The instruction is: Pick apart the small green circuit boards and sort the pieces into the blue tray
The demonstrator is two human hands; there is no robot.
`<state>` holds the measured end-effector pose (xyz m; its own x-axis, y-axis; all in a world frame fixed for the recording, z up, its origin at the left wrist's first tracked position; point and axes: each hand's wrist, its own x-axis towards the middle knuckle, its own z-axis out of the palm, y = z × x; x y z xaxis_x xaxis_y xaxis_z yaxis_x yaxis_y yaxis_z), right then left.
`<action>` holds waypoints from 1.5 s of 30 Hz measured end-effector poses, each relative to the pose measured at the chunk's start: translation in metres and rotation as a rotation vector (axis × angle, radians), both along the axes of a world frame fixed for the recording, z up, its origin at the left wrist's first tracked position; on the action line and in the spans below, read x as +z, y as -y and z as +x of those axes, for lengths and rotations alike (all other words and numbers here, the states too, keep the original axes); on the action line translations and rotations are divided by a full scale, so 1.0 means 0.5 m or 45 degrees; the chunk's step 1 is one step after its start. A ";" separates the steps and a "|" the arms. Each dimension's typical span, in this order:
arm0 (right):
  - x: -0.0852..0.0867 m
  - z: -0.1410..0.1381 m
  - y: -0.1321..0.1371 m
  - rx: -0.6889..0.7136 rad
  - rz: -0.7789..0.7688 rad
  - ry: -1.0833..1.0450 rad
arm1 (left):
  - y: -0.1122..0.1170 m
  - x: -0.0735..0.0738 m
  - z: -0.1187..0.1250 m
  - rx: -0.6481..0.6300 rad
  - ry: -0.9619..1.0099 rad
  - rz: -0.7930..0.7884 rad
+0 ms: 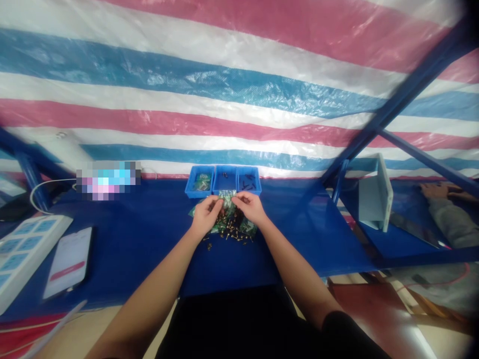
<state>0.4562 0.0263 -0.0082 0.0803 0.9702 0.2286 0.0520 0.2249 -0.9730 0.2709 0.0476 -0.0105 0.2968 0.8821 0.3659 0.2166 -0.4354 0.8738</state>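
Observation:
My left hand [206, 215] and my right hand [252, 207] pinch opposite sides of a small clear plastic bag [227, 197] with a greenish tint. What the bag contains is too small to make out. Below the fingers lies a loose pile of small brass-coloured screws [234, 231], with more greenish plastic bags [248, 227] among and beside them. Just behind my hands stand three joined blue bins. Greenish bags sit in the left bin [189, 192], a few small pieces in the middle bin [220, 185], and dark slim parts in the right bin [256, 190].
On the blue table [142, 239], a phone [69, 262] and a white power strip [32, 244] lie at left. A blue metal frame post [359, 142] rises at right. Beyond it are a grey-white stand [376, 194] and another person's hand [436, 190]. A striped plastic sheet [224, 114] hangs behind.

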 end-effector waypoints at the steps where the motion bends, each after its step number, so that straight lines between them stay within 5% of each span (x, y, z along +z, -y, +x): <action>1: 0.001 0.000 0.000 -0.015 0.008 -0.003 | -0.001 -0.002 -0.001 0.046 -0.024 0.036; 8: 0.005 0.005 0.003 -0.029 -0.154 -0.011 | -0.010 -0.019 0.000 0.233 0.024 0.123; 18: 0.003 0.008 -0.006 0.175 -0.134 -0.334 | -0.005 -0.008 0.007 -0.026 0.378 -0.138; 34: -0.007 0.009 -0.011 0.025 -0.127 -0.207 | -0.005 -0.013 0.009 0.189 0.167 0.002; 45: -0.008 0.012 -0.010 0.041 -0.093 -0.144 | -0.005 -0.013 0.009 0.191 0.147 -0.071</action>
